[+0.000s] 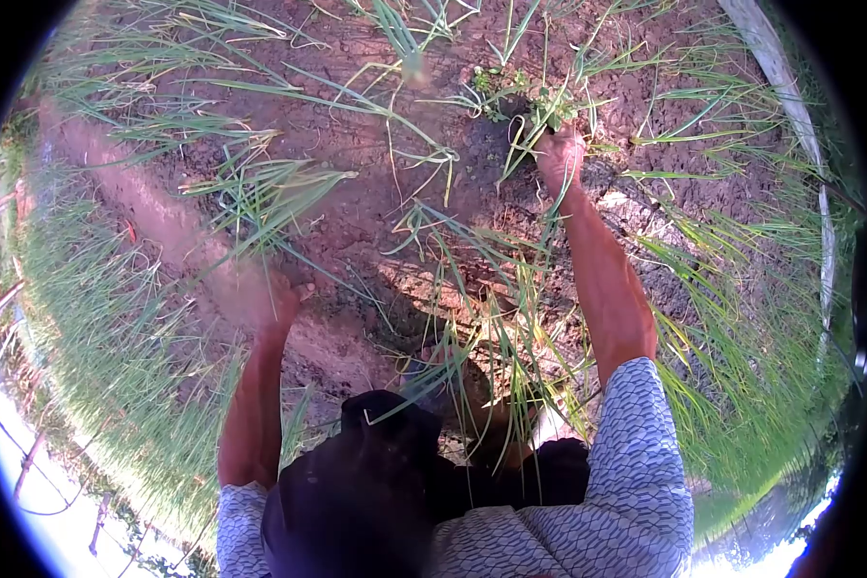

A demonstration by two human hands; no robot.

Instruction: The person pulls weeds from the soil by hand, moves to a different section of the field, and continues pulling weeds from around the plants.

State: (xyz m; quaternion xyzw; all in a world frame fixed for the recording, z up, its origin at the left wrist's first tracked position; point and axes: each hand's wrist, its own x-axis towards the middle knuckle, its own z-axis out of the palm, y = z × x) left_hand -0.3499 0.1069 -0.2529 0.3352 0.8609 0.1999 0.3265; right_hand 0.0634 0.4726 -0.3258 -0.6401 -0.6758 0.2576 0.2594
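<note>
My right hand point(561, 159) reaches forward to the soil, its fingers closed around a small broad-leaved weed point(555, 104). Thin green onion-like leaves stand close beside that hand. On the left, my left hand point(275, 294) is low over the ground, with its thumb out to the side. Its other fingers are blurred, so whether they hold anything does not show. Just beyond it leans a clump of onion-like plants point(270, 197).
Damp brown soil point(347, 144) lies between rows of slender green plants. More leaves point(511, 337) rise between my arms, near my legs in dark clothing point(356, 491). A pale strip point(790, 87) edges the bed at right; thin branches point(29, 462) stand at lower left.
</note>
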